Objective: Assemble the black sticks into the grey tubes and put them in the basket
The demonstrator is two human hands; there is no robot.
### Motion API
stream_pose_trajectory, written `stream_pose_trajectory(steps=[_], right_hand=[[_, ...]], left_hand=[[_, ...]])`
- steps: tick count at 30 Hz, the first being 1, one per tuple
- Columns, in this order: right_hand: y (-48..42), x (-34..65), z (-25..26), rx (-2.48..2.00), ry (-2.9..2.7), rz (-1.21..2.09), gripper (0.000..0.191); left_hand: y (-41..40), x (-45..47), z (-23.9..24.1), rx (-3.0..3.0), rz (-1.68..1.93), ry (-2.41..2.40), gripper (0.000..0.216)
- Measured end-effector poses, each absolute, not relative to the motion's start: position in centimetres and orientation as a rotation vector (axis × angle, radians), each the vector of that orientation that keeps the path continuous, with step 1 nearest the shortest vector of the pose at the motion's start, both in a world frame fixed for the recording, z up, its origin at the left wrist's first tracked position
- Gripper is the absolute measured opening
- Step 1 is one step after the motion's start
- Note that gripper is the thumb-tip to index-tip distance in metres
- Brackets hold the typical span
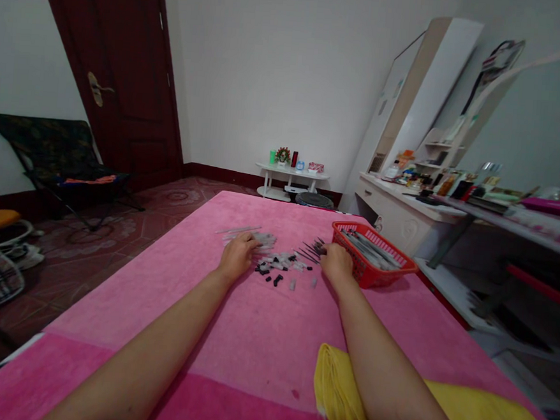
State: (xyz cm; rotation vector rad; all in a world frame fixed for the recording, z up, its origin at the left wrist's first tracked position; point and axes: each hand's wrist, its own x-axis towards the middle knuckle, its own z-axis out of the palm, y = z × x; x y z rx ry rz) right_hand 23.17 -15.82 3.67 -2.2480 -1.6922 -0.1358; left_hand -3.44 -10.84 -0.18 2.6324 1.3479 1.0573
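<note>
My left hand (pixel 237 256) rests on the pink cloth with its fingers curled at a heap of translucent grey-white pieces (pixel 264 239). Whatever it pinches is too small to make out. A few slim clear sticks (pixel 240 229) lie just beyond it. My right hand (pixel 337 263) is closed at the ends of several thin dark pointed rods (pixel 310 250), beside a red basket. What its fingertips hold cannot be made out. Between the hands lie small black pieces (pixel 277 279) and short clear pieces (pixel 292 284), scattered loosely.
The red plastic basket (pixel 375 279) holds many long grey sticks (pixel 372 250). A yellow cloth (pixel 344 390) lies under my right forearm on the pink-covered surface (pixel 252 336). A cluttered dressing table (pixel 400 202) stands right, a small white table (pixel 283 170) at the back, a folding chair (pixel 49 149) left.
</note>
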Motion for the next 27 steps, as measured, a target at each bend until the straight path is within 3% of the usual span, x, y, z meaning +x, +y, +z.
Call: stream_pose_trajectory(steps=[7,15,27], right_hand=[[-16.0,24.7,2.9,-2.269,-1.714,-0.067,0.021],[-16.0,23.3,2.7,-2.262,-1.794,-0.112,0.019],[-16.1,20.2,5.3,-1.584,-1.931,0.004,0.013]], left_hand=[[-11.1,-3.5,0.1,2.564,1.16,1.329,0.03],[-11.4,-3.7,0.4,2.362,1.536,1.253,0.021],[-11.1,-4.4,0.0,2.48,1.567,1.317,0.022]])
